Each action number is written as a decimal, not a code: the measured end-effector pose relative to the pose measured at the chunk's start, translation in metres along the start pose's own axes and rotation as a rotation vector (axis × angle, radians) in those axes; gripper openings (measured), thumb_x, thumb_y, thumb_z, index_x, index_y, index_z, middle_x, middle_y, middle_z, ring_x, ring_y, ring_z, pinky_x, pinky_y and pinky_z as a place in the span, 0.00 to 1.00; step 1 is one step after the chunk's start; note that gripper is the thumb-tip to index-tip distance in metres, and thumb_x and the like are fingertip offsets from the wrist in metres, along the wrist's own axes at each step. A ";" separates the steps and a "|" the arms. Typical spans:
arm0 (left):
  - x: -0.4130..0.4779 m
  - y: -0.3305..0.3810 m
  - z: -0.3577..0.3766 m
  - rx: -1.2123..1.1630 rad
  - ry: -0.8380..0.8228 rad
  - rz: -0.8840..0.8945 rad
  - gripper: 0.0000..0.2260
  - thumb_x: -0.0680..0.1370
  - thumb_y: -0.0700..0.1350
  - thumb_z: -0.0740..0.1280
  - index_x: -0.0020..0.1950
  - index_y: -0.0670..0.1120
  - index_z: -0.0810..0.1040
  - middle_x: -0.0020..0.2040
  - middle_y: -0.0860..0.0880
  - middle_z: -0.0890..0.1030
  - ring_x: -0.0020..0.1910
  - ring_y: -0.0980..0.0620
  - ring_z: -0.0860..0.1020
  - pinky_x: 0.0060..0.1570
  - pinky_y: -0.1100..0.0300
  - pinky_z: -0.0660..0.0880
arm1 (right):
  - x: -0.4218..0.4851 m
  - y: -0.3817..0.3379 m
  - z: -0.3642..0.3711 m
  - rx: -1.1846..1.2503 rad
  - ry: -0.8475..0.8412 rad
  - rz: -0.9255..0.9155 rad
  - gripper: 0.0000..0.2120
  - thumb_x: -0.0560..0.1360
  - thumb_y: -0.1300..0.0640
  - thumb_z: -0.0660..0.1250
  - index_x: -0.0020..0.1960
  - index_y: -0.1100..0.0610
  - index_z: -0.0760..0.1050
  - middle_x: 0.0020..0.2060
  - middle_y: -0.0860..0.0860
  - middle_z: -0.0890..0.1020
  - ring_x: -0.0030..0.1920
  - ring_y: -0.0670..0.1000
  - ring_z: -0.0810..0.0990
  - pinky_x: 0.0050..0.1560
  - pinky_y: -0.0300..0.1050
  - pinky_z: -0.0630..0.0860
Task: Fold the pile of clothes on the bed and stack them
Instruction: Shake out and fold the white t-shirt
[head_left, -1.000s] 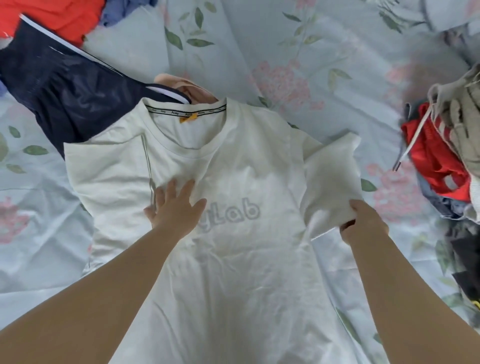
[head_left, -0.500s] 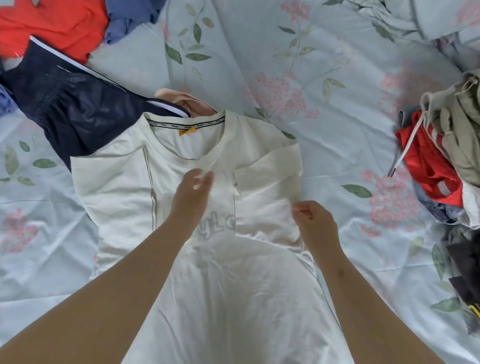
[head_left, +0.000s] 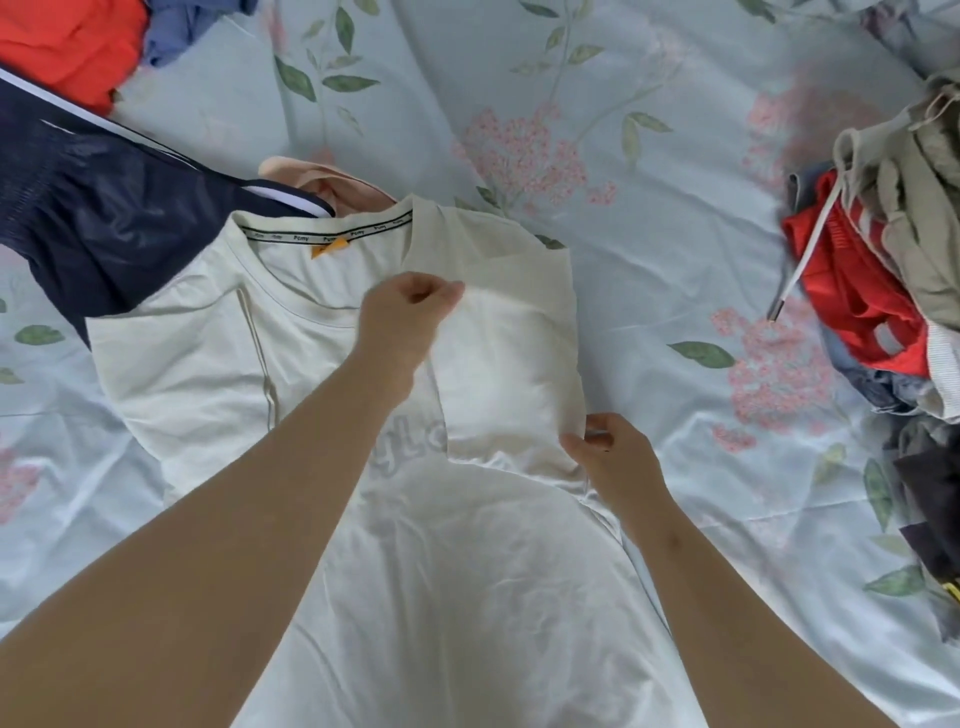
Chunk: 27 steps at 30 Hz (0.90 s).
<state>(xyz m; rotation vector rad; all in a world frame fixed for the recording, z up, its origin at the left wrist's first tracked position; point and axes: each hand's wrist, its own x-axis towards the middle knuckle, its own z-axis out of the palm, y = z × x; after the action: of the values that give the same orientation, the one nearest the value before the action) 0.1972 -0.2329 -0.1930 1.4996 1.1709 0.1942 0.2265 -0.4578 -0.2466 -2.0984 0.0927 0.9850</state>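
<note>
On the bedsheet (head_left: 675, 234), t-shirt (head_left: 208, 364) sleeve (head_left: 509, 364) folded in: left hand (head_left: 410, 317) pinches its 10 o'clock edge, right hand (head_left: 608, 452) its 5 o'clock corner; tension evenly, then flatten.

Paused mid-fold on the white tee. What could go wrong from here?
1. The left hand and right hand pinch only the folded-in sleeve, which looks puffed rather than flat; once released it may slip open.
2. The white T-shirt touches the navy garment and the peach garment near its collar; folding the other side could drag them along.
3. Its lower body is wrinkled, so creases might get folded in.
</note>
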 end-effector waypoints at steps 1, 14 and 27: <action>0.001 0.002 -0.010 -0.071 0.092 0.017 0.09 0.73 0.43 0.73 0.34 0.50 0.77 0.27 0.56 0.75 0.21 0.62 0.68 0.23 0.70 0.65 | 0.000 0.000 0.000 -0.007 -0.007 0.001 0.07 0.72 0.55 0.70 0.48 0.49 0.74 0.40 0.42 0.79 0.44 0.49 0.78 0.50 0.43 0.73; -0.002 -0.040 -0.016 0.232 0.102 -0.317 0.22 0.72 0.42 0.72 0.63 0.48 0.69 0.56 0.45 0.76 0.44 0.49 0.75 0.43 0.57 0.71 | -0.004 0.011 -0.002 -0.085 -0.099 -0.002 0.07 0.71 0.54 0.71 0.41 0.48 0.73 0.39 0.44 0.79 0.41 0.44 0.77 0.41 0.37 0.72; -0.026 -0.024 0.080 0.831 -0.224 0.114 0.21 0.79 0.55 0.59 0.65 0.42 0.68 0.57 0.43 0.76 0.58 0.42 0.75 0.47 0.56 0.68 | -0.027 0.024 -0.006 -0.093 -0.059 0.009 0.08 0.68 0.52 0.73 0.42 0.53 0.75 0.36 0.48 0.81 0.39 0.49 0.79 0.37 0.38 0.72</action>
<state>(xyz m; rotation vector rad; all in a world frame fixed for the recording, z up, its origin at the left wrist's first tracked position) 0.2264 -0.3088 -0.2264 2.2393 1.0262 -0.4312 0.2026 -0.4845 -0.2415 -2.1529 0.0269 1.0744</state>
